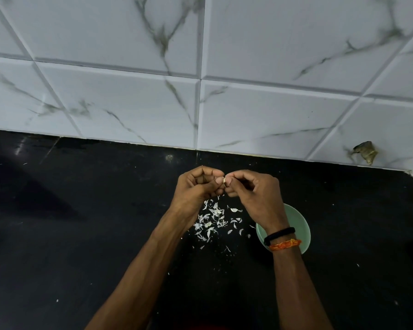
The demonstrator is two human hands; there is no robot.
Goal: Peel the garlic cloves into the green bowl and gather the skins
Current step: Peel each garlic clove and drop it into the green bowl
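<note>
Both hands meet above the black counter and pinch one small garlic clove (224,181) between their fingertips. My left hand (197,188) grips it from the left, my right hand (253,191) from the right. Below the hands lies a loose scatter of white garlic skins (212,222) on the counter. The green bowl (301,225) stands to the right of the skins, largely covered by my right wrist, which wears a black band and an orange thread. What the bowl holds is hidden.
The black counter (81,234) runs back to a white marble-patterned tiled wall (200,91). A chipped hole in the tile (365,152) shows at the right. Tiny skin flecks dot the counter around the pile.
</note>
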